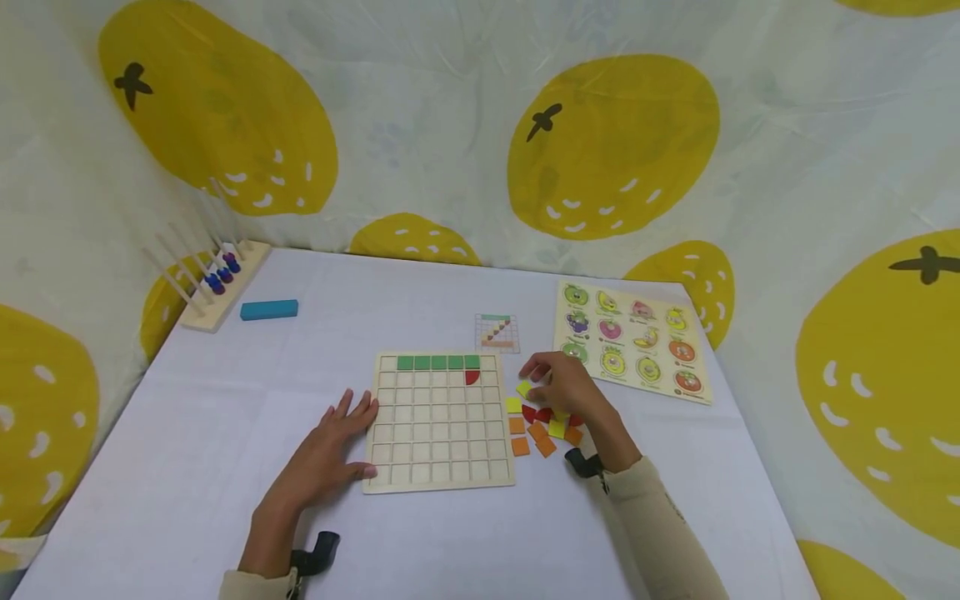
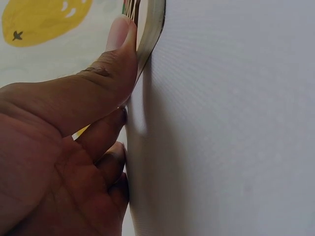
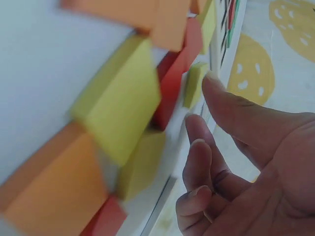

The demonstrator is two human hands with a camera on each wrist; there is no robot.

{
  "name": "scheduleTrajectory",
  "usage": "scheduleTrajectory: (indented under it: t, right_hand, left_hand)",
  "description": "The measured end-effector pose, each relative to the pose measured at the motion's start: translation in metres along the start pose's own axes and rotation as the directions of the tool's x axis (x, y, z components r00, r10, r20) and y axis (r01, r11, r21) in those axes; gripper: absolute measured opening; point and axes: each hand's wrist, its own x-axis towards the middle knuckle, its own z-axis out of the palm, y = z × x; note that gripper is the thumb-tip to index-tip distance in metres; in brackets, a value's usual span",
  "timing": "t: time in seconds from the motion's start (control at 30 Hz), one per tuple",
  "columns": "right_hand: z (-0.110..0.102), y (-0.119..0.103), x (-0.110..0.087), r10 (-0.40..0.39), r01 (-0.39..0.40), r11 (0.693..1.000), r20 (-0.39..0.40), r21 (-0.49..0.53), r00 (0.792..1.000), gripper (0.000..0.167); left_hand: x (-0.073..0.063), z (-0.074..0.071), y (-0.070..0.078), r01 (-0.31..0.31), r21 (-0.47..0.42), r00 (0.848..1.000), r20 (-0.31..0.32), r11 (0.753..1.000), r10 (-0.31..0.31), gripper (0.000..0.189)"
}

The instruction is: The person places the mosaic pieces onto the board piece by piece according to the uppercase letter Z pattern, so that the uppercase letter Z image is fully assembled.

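Observation:
A square wooden grid board (image 1: 438, 490) lies flat on the table. Along its top row sits a run of green square tiles (image 1: 438, 362), with a red quarter-round piece (image 1: 472, 377) in a cell just below. My left hand (image 1: 330, 450) rests at the board's left edge with fingers spread, and its thumb (image 2: 120, 37) touches the rim. To the right of the board, my right hand (image 1: 566, 387) hovers over loose pieces. Its thumb and fingertips are apart, right by a small yellow tile (image 3: 196, 84). Other yellow, orange tiles (image 1: 520, 447) and red pieces lie beneath and beside that hand.
Behind the grid board lies a small pattern card (image 1: 497, 333). A fruit picture board (image 1: 637, 342) stands at the back right. At the back left are a wooden peg stand (image 1: 225, 292) with blue and purple beads and a teal block (image 1: 269, 310). Fruit-printed cloth (image 1: 427, 108) hangs behind.

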Motion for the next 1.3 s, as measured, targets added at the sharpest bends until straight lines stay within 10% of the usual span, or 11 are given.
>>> scheduleTrajectory:
  t: [0.67,1.3]
  right_hand:
    - [0.011,-0.013,0.014,-0.123,0.137,0.989,-0.194,0.058,0.973,0.012]
    - [0.045,-0.073,0.031,-0.202,0.205,0.979,-0.091,0.016,0.975,0.016]
  left_hand:
    - [0.002,0.001,-0.003,-0.004,0.004,1.0,0.01,1.0,0.004,0.109]
    - [0.001,0.001,-0.001,-0.008,0.001,1.0,0.002,1.0,0.008,0.111]
